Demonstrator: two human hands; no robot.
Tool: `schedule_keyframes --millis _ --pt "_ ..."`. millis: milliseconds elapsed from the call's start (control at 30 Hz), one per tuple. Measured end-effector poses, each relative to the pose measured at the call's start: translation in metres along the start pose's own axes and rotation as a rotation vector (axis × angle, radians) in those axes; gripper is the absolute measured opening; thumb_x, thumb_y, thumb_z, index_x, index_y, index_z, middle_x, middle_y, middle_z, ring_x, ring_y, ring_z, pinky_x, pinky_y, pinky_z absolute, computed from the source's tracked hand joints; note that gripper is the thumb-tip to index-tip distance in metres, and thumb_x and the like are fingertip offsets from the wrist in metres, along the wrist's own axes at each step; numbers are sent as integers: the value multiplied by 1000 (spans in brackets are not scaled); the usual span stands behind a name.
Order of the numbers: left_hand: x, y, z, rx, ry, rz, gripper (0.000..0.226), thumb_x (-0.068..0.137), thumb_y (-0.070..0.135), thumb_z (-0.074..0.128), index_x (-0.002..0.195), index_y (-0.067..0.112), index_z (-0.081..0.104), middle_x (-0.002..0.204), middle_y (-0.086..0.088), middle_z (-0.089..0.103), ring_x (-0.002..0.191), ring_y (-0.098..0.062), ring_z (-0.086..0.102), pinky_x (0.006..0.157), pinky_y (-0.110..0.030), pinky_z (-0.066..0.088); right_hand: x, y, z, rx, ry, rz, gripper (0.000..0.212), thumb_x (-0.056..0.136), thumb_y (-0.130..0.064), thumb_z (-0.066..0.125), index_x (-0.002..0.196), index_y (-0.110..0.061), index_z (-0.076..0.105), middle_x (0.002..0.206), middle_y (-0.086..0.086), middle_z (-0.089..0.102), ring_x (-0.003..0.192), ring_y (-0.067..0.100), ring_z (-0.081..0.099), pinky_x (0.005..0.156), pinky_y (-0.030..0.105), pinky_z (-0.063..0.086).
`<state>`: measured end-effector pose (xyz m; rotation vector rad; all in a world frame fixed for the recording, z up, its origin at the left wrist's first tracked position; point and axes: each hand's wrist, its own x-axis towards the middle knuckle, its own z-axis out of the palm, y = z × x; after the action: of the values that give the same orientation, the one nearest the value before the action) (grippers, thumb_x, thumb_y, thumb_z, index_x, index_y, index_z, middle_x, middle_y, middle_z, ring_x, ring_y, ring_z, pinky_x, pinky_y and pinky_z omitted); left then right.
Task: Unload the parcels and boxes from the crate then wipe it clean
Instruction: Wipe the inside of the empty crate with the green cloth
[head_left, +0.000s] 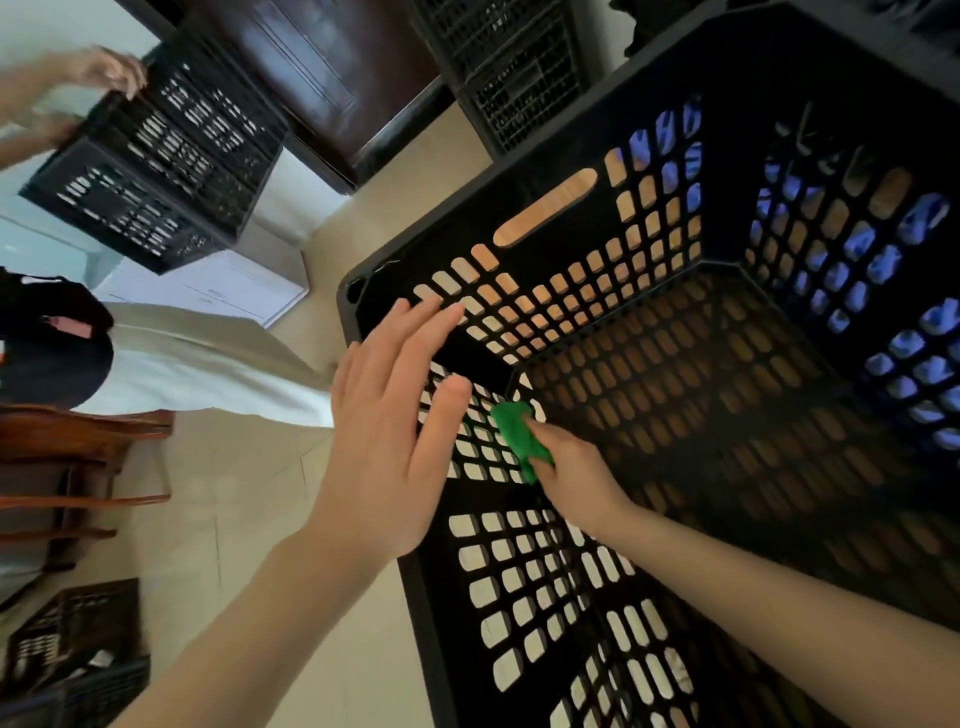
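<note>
Crate (623, 135) empty, on floor (234, 519). Left hand (387, 415) flat, fingers straight, by near rim, gripping nothing; right hand (571, 467) pinching green cloth (517, 436) into inner corner. Risk: sliding under wipe pressure if unbraced; cloth snagging on lattice.

The crate (779, 62) is black, its walls and bottom a regular grid of rounded slots; blue shows through those on the right wall. The cloth (517, 434) is bright green. The floor (249, 519) is cream. A second crate (156, 156) is black and slotted, the chair (78, 436) reddish brown, the cabinet (332, 67) dark brown.
</note>
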<state>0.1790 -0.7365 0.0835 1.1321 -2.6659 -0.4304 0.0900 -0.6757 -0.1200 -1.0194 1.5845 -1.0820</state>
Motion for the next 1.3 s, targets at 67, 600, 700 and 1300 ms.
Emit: schedule_keyframes --millis 67,600,700,1300 --pt "0 -2 1 -25 20 -4 43 102 31 34 143 23 44 150 8 40 146 -5 22 118 -47 24 -14 -24 1 69 38 -108 63 91 7 52 146 -17 37 147 -1 43 135 10 41 113 17 26" --pt "-1 1 1 -60 53 -17 40 102 29 35 140 23 47 140 7 49 138 -8 36 112 -52 31 -26 3 5 -93 -35 42 63 94 4 48 149 -17 29 151 2 37 135 14 39 115 23 24" --pt "-1 0 1 -57 56 -8 41 102 28 35 139 20 49 139 5 51 136 -11 39 110 -51 33 -45 -36 3 68 41 -144 67 92 6 51 149 -23 31 152 -3 35 138 4 33 116 25 24" --pt "-1 2 1 -56 74 2 34 101 24 40 132 20 54 127 9 55 123 -10 49 104 -52 38 -76 -31 1 74 -27 -152 71 94 2 50 148 -32 20 151 -15 27 139 -3 27 115 17 19"
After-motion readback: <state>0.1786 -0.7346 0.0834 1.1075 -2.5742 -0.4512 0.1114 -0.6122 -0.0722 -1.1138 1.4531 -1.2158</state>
